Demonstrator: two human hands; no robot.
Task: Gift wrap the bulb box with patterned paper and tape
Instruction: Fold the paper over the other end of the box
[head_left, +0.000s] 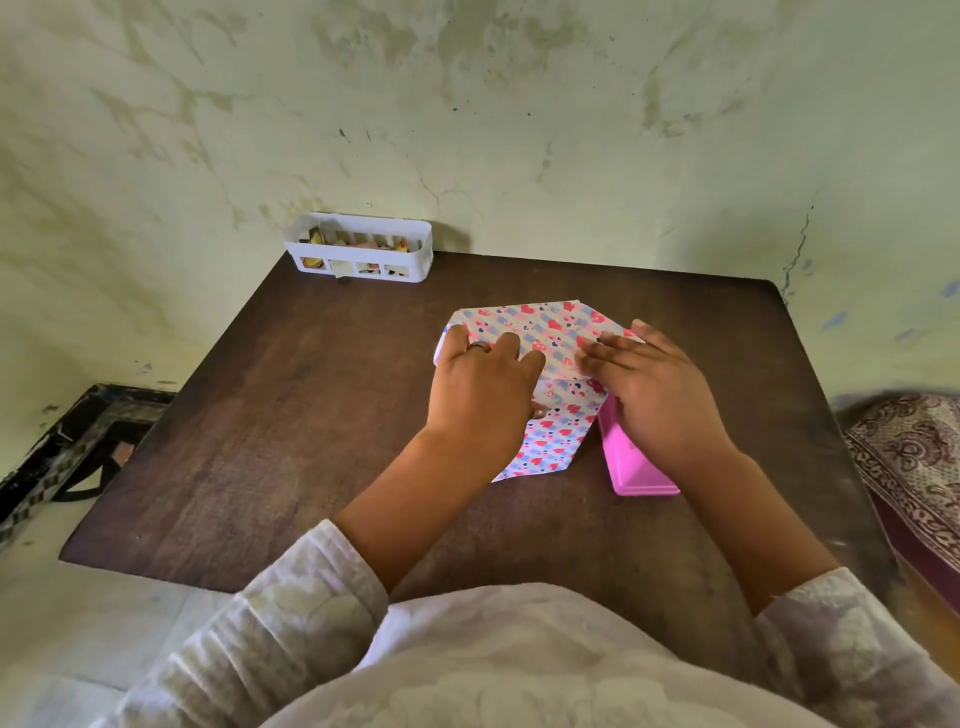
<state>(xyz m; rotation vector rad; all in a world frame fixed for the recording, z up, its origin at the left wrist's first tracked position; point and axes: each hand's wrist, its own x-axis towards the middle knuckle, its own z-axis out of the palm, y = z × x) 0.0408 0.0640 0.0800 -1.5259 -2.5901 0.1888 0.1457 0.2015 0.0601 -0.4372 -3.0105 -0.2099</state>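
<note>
Pale sleeves (317, 582) fill the near edge, and two bare forearms reach from them over a dark wooden table (291, 415). Near the table's middle lies the paper (550, 322), white with pink and red hearts and blue stripes, folded up around the box, which is fully covered and cannot itself be seen. Its far end is folded into angled corners; its near end tapers to a flap lying flat on the wood. Resting on the left part of the parcel, the left hand (483, 384), a ring on one finger, has its fingers curled down against the paper and its thumb tucked at the near side. Flat on the right part lies the right hand (649, 384), its fingers straight and pressing the paper. Just beside the parcel, partly under the right wrist, sits a pink case (636, 467). At the far left corner, against the wall (519, 130), stands a white basket (363, 260) holding small items too small to make out.
</note>
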